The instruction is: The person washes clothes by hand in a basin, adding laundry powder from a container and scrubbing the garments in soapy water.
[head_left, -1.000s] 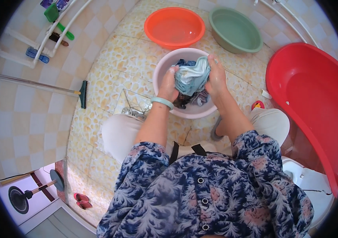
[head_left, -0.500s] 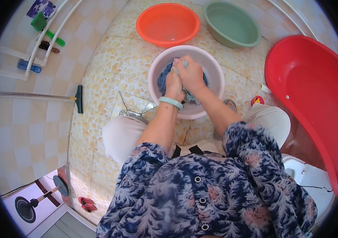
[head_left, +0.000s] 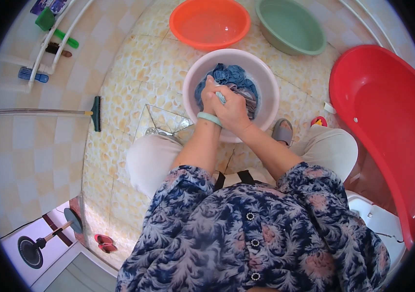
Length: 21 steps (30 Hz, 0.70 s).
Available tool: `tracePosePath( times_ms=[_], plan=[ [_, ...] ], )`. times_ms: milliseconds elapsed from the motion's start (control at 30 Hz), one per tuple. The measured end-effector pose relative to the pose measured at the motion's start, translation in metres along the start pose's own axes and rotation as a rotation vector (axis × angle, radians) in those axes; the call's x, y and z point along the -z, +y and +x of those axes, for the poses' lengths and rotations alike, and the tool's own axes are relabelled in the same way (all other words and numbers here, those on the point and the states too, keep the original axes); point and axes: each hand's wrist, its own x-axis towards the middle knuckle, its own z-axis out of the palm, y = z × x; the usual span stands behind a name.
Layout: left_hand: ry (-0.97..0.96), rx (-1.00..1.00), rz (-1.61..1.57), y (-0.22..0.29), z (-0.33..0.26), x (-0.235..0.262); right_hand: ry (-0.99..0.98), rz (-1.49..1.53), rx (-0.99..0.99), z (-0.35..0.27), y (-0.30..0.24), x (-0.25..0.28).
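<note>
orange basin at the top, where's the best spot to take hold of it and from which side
Take the orange basin by its rolled rim at the near edge, coming from the person's side, above the pink basin. The rim flares outward, so fingers can hook under it. It appears to hold water, so one hand on each side of the rim would likely keep it level. Both hands, left and right, are on the laundry.

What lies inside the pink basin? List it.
The pink basin holds blue-grey wet laundry, with the left hand and right hand squeezing a pale piece together. The basin's bottom is covered by cloth.
</note>
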Motion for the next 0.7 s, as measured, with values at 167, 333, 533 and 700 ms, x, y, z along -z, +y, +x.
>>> tracePosePath(
  times_ms=[167,333,533,700],
  plan=[
    [0.042,0.23,-0.442,0.017,-0.024,-0.065,0.076,-0.199,-0.237,0.066,0.033,0.024],
    [0.116,-0.14,0.333,-0.002,-0.002,-0.007,0.037,0.005,-0.015,0.023,-0.017,-0.001],
    [0.042,0.237,-0.373,0.011,-0.025,-0.062,0.053,-0.335,-0.093,0.077,0.045,0.015],
    [0.155,0.107,-0.215,0.018,-0.013,-0.035,0.081,-0.055,0.022,0.039,0.02,-0.003]
  ],
)
